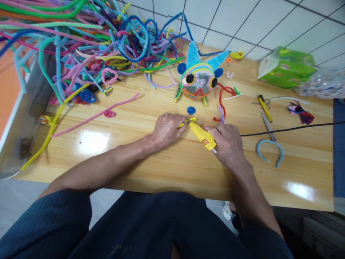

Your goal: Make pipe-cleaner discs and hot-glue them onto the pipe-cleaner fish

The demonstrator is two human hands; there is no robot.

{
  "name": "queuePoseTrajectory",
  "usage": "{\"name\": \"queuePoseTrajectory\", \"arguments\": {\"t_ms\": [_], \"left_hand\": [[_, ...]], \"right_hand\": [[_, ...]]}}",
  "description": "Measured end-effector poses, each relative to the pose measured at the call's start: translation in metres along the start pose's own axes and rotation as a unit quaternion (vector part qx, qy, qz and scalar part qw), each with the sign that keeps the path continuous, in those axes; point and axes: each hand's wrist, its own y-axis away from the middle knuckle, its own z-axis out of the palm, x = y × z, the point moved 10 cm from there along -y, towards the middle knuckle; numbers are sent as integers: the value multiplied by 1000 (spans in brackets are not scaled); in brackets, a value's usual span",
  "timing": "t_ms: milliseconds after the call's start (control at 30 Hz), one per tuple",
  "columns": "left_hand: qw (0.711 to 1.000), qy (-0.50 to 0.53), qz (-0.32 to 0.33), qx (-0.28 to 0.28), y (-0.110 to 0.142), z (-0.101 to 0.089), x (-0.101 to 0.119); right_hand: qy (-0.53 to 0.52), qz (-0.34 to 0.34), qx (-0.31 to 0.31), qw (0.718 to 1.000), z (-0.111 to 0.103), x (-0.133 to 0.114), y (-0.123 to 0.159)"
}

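My right hand (228, 144) is wrapped around a yellow hot glue gun (201, 135), its nozzle pointing up and left. The nozzle meets a small yellow pipe cleaner piece (181, 125) pinched in the fingers of my left hand (168, 130). A yellow curl (192, 119) shows just behind the nozzle; whether it joins the pinched piece I cannot tell. Beyond it lies a blue pipe cleaner coil (191, 110). Farther back stands a figure (198, 84) wound with pipe cleaners, with blue ears, black-and-yellow eyes and a silvery front.
A tangled heap of pipe cleaners (107, 46) covers the back left. At right are a yellow cutter (265, 108), scissors (267, 126), a blue curved pipe cleaner (280, 153) and a green pack (288, 67). A black cord (291, 128) runs right from my right hand.
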Motion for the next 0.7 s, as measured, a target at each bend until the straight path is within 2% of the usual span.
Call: {"name": "queuePoseTrajectory", "arguments": {"t_ms": [233,700], "left_hand": [[999,-9,26,23,1,-2,2],[997,-12,47,53,2,-1,1]], "right_hand": [[15,-19,5,1000,-3,-3,0],[18,-13,-7,1000,2,0,0]]}}
